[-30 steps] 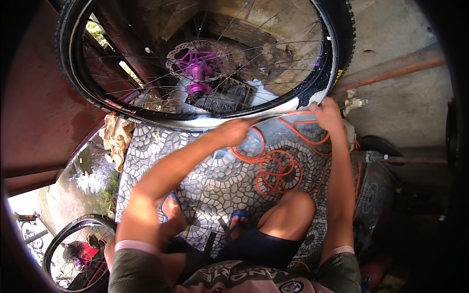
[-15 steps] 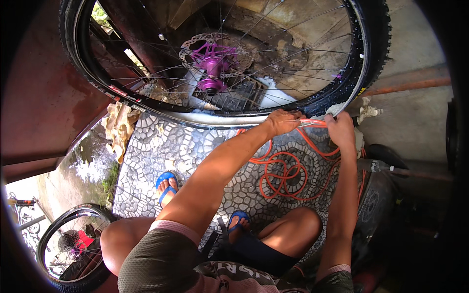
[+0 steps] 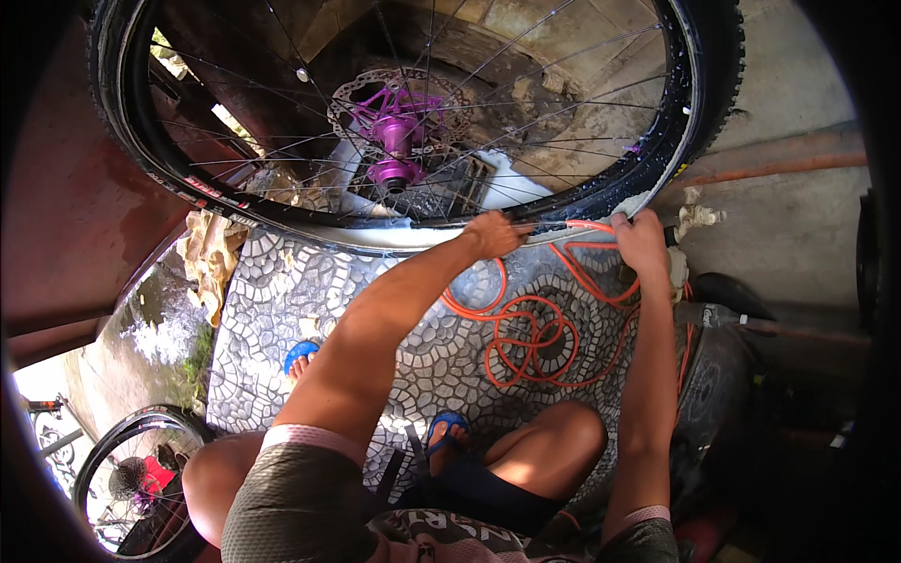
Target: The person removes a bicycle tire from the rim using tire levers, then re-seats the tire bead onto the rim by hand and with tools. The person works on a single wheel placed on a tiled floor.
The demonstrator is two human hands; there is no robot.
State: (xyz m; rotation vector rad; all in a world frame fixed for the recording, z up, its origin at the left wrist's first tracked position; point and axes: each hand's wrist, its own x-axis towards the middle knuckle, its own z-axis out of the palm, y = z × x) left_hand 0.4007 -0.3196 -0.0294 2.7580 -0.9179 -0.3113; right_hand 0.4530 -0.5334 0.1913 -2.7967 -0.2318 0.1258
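A bicycle wheel (image 3: 685, 122) with a purple hub (image 3: 399, 141) and a disc rotor leans in front of me, its black tyre nearest my hands. White material (image 3: 441, 236) shows along the tyre's near side. My left hand (image 3: 497, 235) is closed at this lower edge; a thin shiny piece runs from its fingers, and what they grip is unclear. My right hand (image 3: 643, 239) is closed with the thumb at the tyre's edge, beside a white lump. Between both hands, an orange hose (image 3: 587, 225) runs toward my right hand and loops down to the ground.
Grey and white pebble-mosaic ground (image 3: 422, 361) lies beneath the coiled hose. Crumpled tan material (image 3: 208, 253) sits left of the wheel, and a tap (image 3: 699, 216) sticks out at right. Another bicycle wheel (image 3: 141, 469) stands at lower left. A clear bottle (image 3: 711, 315) lies at right.
My left hand has slid left along the tyre, widening the space between my hands. The wheel and the surroundings appear shifted slightly left in view. My right hand stays at the tyre's edge.
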